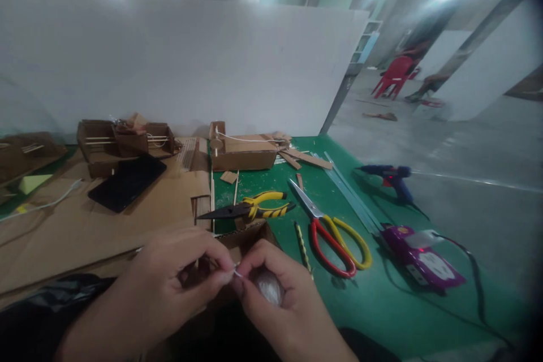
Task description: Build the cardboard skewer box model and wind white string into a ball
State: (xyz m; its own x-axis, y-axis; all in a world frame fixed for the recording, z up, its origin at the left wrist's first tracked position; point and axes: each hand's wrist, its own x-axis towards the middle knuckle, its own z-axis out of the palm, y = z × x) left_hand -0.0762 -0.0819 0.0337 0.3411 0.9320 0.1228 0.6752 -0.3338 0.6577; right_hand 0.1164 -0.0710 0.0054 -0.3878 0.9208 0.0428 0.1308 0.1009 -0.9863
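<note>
Both hands meet at the lower middle of the head view, fingertips almost touching. My left hand [169, 283] pinches one part of a thin white string [236, 272] between thumb and forefinger. The same string is pinched by my right hand [282, 294], whose curled fingers also hold a shiny, pale ball-like bundle [268, 287] in the palm. Behind and below the hands is an open cardboard box [258, 231], partly hidden by them. Yellow-and-black pliers [250, 207] lie just beyond it, and scissors [331, 235] with red and yellow handles lie to the right.
On the green table [339, 305] are a blue glue gun [392, 178], clear glue sticks [348, 192], a purple power strip [419, 260] with a cable, and a drill bit [302, 246]. Cardboard models [246, 153], a black phone [127, 184] and a white panel [182, 62] stand or lie farther back.
</note>
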